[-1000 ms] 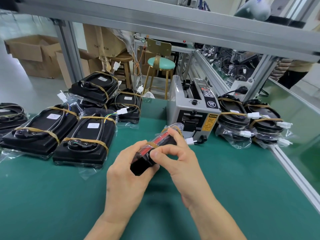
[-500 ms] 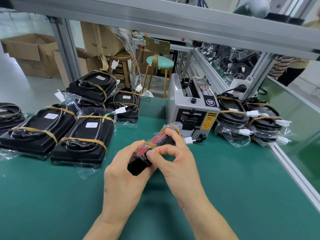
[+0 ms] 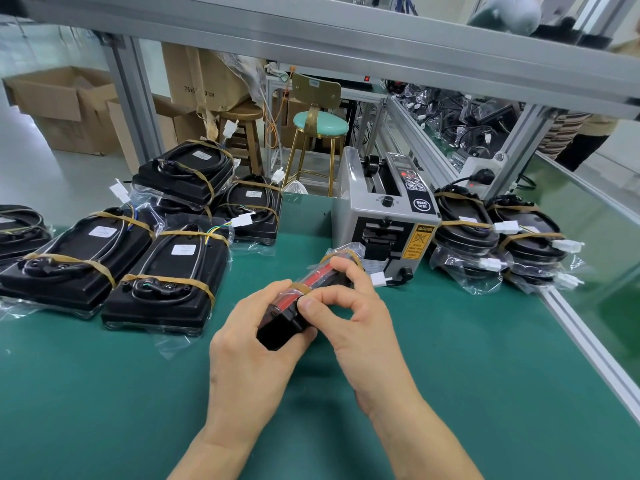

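Item: black unit with a red face [image 3: 282, 329], sealed in a clear bag, held edge-up at the centre of the frame over the green bench [image 3: 104, 393], just in front of the tape dispenser [image 3: 384, 216]. We cannot tell whether its far end touches the bench.
Left hand [image 3: 249, 351]: curled under and round the near end of the unit, bearing its weight.
Right hand [image 3: 360, 323]: thumb and forefinger pinching at the tan tape band [image 3: 300, 288]; the other fingers are curled over the far end.
Step, as we judge it: smoothing the band down round the bag.
Risk, slip: the bag film is slick, so a loosened left grip could drop the unit onto the bench.
Risk, tape: pinching rather than pressing may lift or crease the band, or stick it to a fingertip.
Risk, lead: the white connector [image 3: 379, 279] lies loose at the far end, where a twist of the unit could snag it on the dispenser.
Risk, neighbours: the banded units at left of frame [image 3: 166, 271] lie near, so a wide swing could knock them.
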Motion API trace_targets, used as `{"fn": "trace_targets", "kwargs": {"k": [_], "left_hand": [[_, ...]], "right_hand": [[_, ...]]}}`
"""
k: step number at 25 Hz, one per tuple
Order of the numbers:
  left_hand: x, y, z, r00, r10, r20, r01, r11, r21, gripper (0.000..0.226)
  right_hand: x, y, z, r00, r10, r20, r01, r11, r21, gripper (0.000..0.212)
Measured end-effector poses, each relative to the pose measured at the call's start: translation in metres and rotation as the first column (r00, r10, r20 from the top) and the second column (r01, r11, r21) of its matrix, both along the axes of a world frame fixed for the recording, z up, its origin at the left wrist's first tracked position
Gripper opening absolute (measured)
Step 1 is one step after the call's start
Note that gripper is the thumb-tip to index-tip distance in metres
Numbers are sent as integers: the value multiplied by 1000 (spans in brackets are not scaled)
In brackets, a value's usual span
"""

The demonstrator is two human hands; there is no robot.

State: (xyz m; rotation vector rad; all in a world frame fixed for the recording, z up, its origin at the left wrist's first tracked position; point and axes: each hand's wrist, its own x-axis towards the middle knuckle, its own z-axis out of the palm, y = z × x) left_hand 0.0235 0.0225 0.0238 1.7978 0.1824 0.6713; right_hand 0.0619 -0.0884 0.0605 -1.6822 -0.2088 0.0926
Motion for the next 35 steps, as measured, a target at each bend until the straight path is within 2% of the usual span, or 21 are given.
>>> {"fn": "trace_targets", "kwargs": {"k": [7, 14, 21, 24, 27, 29, 32, 35], "left_hand": [[1, 1, -1, 1000, 7, -10, -7, 1000, 0, 56], [1, -1, 1, 1000, 1, 12, -1, 1000, -9, 52], [0, 2, -1, 1000, -2, -5, 2, 999, -37, 51], [-1, 2, -1, 1000, -6, 1, 6, 999, -37, 52], [0, 1, 0, 1000, -6, 3, 6, 1000, 1, 54], [1, 1, 0, 1000, -3, 8, 3, 1000, 2, 52], [2, 0, 1, 1000, 2, 24, -2, 1000, -3, 51], [3, 0, -2, 1000, 7, 1, -7, 1000, 7, 55]], "right_hand": [[2, -3, 3, 995, 40, -92, -27, 991, 133, 12], [0, 2, 1, 1000, -8, -13, 9, 1000, 26, 22], [0, 7, -3, 995, -71, 67, 76, 994, -84, 16], [1, 5, -6, 991, -108, 80, 111, 993, -30, 29], [0, 2, -5, 994, -105, 40, 101, 990, 93, 22], [-3, -2, -4, 992, -114, 55, 109, 990, 87, 19], [-11, -4, -7, 970, -134, 204, 154, 985, -83, 16], [-16, -1, -11, 853, -97, 513, 280, 915, -292, 13]]}}
